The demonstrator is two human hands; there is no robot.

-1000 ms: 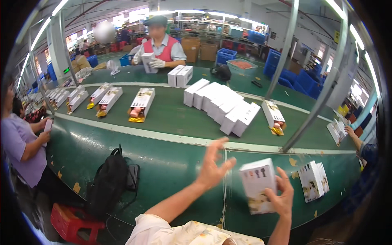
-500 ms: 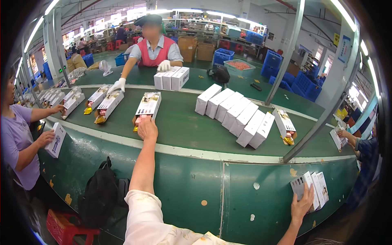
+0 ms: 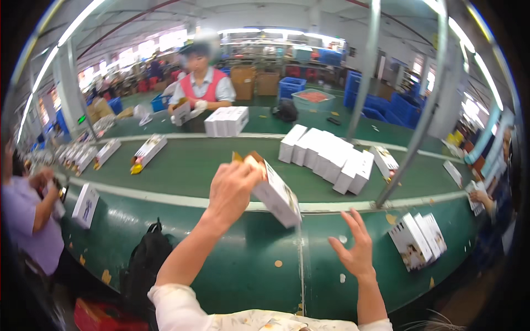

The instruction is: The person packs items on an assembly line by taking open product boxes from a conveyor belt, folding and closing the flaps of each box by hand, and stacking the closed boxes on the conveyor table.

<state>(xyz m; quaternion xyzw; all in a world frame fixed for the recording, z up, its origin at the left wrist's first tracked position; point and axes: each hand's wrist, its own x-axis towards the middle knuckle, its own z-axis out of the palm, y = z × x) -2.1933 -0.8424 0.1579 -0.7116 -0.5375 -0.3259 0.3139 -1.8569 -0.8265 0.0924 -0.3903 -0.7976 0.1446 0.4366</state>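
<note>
My left hand (image 3: 234,187) grips the open end of a white printed box (image 3: 279,196), holding it tilted above the near edge of the conveyor belt. A pink item and a bit of gold wrapping show at the box's open end, partly behind my fingers. My right hand (image 3: 356,245) is raised over the green table, fingers spread and empty, a little to the right of the box. Beyond it, several white boxes (image 3: 414,243) stand side by side on the table at the right.
A row of white boxes (image 3: 326,154) sits on the green belt (image 3: 193,176). Open boxes (image 3: 149,151) with gold wrapping lie further left. A metal post (image 3: 411,154) rises at the belt's near edge. A black backpack (image 3: 146,256) lies at the left. Co-workers handle boxes around the belt.
My left hand has lifted the box off the belt and brought it nearer and rightward, tilting it. My right hand has left the boxes at the right and moved toward it, fingers spread.
</note>
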